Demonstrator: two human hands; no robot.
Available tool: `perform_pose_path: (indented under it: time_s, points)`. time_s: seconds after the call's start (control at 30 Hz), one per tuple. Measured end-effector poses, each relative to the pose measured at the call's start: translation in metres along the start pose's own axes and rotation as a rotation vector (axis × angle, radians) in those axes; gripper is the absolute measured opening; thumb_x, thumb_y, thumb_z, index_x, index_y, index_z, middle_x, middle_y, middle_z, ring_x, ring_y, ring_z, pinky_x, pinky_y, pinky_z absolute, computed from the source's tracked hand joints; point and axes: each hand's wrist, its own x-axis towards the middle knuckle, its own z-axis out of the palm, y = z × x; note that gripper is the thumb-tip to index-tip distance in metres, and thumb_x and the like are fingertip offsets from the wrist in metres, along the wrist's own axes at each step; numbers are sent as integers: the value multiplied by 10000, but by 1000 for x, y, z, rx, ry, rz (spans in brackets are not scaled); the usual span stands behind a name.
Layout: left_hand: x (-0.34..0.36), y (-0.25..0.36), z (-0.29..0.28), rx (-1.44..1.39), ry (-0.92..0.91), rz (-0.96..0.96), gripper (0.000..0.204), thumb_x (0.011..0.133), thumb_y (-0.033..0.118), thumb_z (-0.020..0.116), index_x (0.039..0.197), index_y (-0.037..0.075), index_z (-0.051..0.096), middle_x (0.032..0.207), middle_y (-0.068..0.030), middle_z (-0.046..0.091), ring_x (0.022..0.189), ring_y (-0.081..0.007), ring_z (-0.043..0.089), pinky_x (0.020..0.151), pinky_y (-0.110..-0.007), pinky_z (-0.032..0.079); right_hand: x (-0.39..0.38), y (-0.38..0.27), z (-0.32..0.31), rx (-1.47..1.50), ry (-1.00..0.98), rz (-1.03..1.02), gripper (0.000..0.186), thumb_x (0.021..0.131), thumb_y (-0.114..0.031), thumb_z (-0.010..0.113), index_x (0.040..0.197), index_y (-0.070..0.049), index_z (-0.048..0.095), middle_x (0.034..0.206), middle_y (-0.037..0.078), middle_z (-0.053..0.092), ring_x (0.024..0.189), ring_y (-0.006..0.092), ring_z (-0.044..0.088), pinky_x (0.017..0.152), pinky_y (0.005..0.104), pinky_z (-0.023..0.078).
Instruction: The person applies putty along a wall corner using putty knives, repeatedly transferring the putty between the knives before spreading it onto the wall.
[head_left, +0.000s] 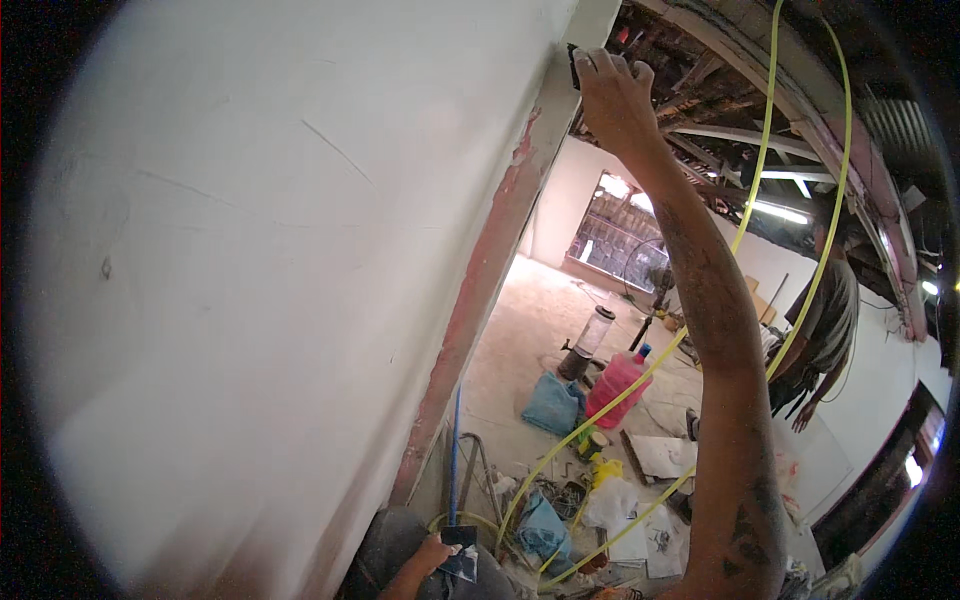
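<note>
Head view. Right hand [615, 88]: raised; fingers clasping a small black scraper [573, 66] at the upper edge of the white wall [280, 260]. Left hand [434, 553]: low; fingers gripping a dark, pale-smeared plate [461, 546]. Handling, judged: both light, fairly stiff; scraper best pinched along its back, plate by one side.

Pink jug [615, 378] beside blue bag [552, 403] on floor [535, 310]; yellow hose [771, 90] looping.

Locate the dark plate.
In the head view, near the bottom edge and just left of centre, the dark plate is held by the left hand, below the thin blue strip.
</note>
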Motion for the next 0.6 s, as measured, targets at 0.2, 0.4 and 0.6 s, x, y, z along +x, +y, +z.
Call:
perform_pose_path:
  time_s: [0.2,0.4,0.6]
  points:
    - [2,2,2,79,41,-24,349,709,128,695,983,-47,567,840,-127,620,727,-189,589,653,-319,462,-4,-22,3,19,-152,49,389,786,-106,503,1170,-44,491,1088,82,522,1018,221,513,878,499,338]
    - [-61,82,17,190,159,2,424,728,116,693,1068,-63,513,889,-133,624,760,-181,601,675,-332,471,-17,-41,1,11,-81,42,354,789,-128,502,1132,-43,514,1076,71,527,1010,212,507,863,487,336]
    - [-62,88,19,226,149,-102,416,738,154,692,1037,-65,504,851,-143,611,758,-209,595,662,-348,463,-23,-51,-8,58,-69,41,363,745,-128,530,1098,-44,531,1017,66,536,960,208,511,829,453,338]
